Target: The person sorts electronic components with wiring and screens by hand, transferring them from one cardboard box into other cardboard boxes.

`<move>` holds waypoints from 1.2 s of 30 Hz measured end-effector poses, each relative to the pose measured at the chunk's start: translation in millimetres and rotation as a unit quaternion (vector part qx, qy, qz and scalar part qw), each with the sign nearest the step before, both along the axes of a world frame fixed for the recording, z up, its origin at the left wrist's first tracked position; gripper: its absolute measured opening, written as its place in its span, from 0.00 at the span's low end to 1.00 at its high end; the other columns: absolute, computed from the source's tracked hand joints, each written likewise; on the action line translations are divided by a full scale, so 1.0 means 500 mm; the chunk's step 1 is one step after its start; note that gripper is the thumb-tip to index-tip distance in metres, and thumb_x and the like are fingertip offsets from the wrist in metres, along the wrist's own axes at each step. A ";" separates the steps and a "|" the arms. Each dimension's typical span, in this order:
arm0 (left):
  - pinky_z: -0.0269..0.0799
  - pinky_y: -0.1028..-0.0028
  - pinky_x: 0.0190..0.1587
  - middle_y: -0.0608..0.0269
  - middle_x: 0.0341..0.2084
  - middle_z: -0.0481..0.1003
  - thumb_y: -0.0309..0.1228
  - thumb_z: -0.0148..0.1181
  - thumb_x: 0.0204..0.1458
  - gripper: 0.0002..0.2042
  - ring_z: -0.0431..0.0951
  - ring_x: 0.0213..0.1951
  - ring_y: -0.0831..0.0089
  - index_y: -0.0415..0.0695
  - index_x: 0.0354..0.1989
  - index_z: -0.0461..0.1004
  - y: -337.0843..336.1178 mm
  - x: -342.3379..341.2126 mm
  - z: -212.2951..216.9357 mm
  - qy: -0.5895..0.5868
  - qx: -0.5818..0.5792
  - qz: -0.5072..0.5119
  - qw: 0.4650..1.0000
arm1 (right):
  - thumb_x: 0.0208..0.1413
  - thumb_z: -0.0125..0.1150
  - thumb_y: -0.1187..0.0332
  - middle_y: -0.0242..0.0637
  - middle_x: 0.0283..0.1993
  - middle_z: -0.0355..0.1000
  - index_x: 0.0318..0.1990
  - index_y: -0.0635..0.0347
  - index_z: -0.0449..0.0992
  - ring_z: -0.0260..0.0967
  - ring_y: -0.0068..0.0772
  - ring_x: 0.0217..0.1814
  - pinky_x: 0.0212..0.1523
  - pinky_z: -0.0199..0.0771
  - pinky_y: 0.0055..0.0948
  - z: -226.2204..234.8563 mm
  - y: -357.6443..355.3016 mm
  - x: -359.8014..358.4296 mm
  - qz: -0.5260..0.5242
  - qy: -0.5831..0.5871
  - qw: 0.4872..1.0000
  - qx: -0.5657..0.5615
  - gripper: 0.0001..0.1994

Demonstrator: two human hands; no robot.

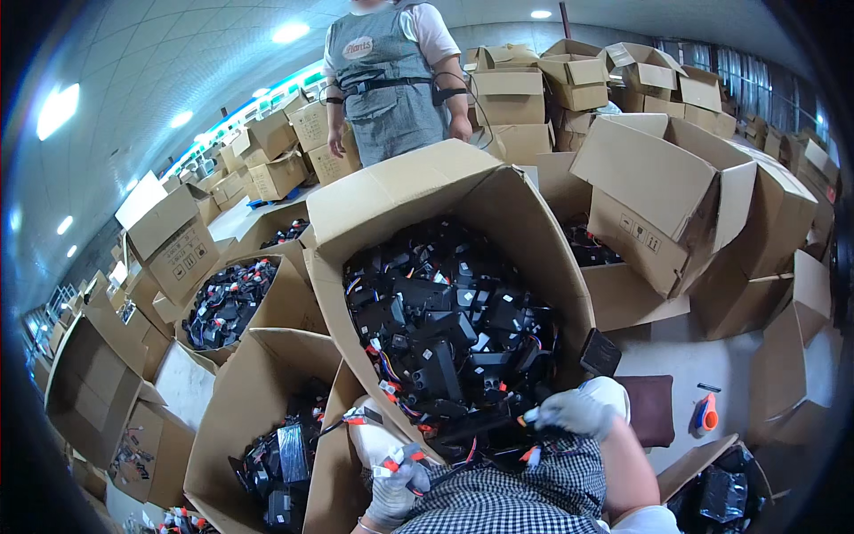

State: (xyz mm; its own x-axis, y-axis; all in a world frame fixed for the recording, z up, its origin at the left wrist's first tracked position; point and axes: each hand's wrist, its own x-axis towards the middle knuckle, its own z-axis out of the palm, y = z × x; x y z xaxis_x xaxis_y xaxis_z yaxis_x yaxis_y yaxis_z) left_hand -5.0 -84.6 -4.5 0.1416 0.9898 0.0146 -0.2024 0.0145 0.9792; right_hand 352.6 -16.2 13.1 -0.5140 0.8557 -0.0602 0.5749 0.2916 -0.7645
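My gloved left hand (391,491) is closed around a bundle of cables with red and white connectors (402,457), low in front of my checked apron. My gloved right hand (576,415) has its fingers together at a small white and orange connector (531,416). Between the hands, a dark, long black part (471,427) lies across my lap; its shape is partly lost in shadow. Right ahead, a large open carton (391,198) tilts toward me, full of black plastic electronic modules (436,356) with coloured wires and plugs.
A left-hand carton (227,418) holds more black modules; a round-looking heap of them (231,303) fills another behind it. At right lie a brown cushion (648,411) and an orange tape roll (705,415). A person in a grey apron (391,89) stands beyond the carton. Stacked cartons (658,196) surround us.
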 end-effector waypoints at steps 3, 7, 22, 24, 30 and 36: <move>0.61 0.78 0.20 0.65 0.15 0.67 0.48 0.48 0.58 0.23 0.67 0.18 0.77 0.37 0.48 0.66 -0.005 0.012 0.027 0.124 -0.038 0.028 0.991 | 0.54 0.57 0.67 0.36 0.33 0.75 0.30 0.64 0.74 0.71 0.22 0.32 0.37 0.71 0.23 0.080 -0.032 0.058 -0.210 0.336 0.906 -0.148 0.08; 0.65 0.76 0.23 0.63 0.16 0.69 0.53 0.47 0.57 0.27 0.69 0.19 0.75 0.37 0.46 0.67 0.017 0.003 -0.032 -0.017 -0.114 -0.021 0.993 | 0.51 0.63 0.54 0.32 0.29 0.71 0.34 0.63 0.75 0.67 0.18 0.27 0.29 0.66 0.18 0.129 -0.031 0.003 -0.275 0.589 0.760 0.019 0.18; 0.73 0.65 0.49 0.59 0.41 0.75 0.39 0.54 0.57 0.17 0.75 0.44 0.68 0.43 0.50 0.67 0.082 0.066 -0.055 -0.414 -0.276 0.054 0.866 | 0.58 0.48 0.66 0.43 0.45 0.67 0.39 0.61 0.75 0.65 0.42 0.51 0.53 0.66 0.36 -0.038 -0.088 -0.206 0.228 0.214 0.943 0.116 0.10; 0.65 0.78 0.27 0.75 0.23 0.67 0.36 0.59 0.53 0.12 0.66 0.23 0.82 0.49 0.44 0.69 0.115 0.048 -0.047 -0.465 -0.279 0.059 0.838 | 0.59 0.47 0.66 0.42 0.48 0.68 0.43 0.61 0.74 0.67 0.39 0.50 0.52 0.68 0.34 -0.004 -0.068 -0.179 0.216 0.139 0.966 0.037 0.12; 0.58 0.82 0.22 0.78 0.20 0.61 0.39 0.61 0.51 0.14 0.61 0.20 0.85 0.51 0.42 0.67 0.089 0.035 -0.014 -0.303 -0.173 0.103 0.931 | 0.50 0.54 0.70 0.38 0.33 0.70 0.33 0.60 0.73 0.72 0.33 0.30 0.32 0.74 0.28 0.188 0.003 -0.199 0.086 0.017 0.940 0.330 0.05; 0.58 0.82 0.20 0.69 0.35 0.74 0.37 0.56 0.56 0.17 0.65 0.21 0.84 0.49 0.52 0.66 0.079 0.037 0.022 -0.191 -0.082 0.099 0.973 | 0.50 0.52 0.72 0.40 0.26 0.72 0.34 0.56 0.73 0.74 0.36 0.28 0.20 0.72 0.36 0.165 0.224 -0.115 -0.244 -0.225 0.859 0.389 0.05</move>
State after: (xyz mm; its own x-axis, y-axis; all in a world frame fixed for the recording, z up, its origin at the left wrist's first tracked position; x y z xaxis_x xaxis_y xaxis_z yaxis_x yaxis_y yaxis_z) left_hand 13.4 -45.3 6.4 -0.0375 0.9904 -0.1329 -0.5655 0.0886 0.8200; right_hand 295.0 96.0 95.9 -0.1571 0.8337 0.5294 0.9602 0.2542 -0.1153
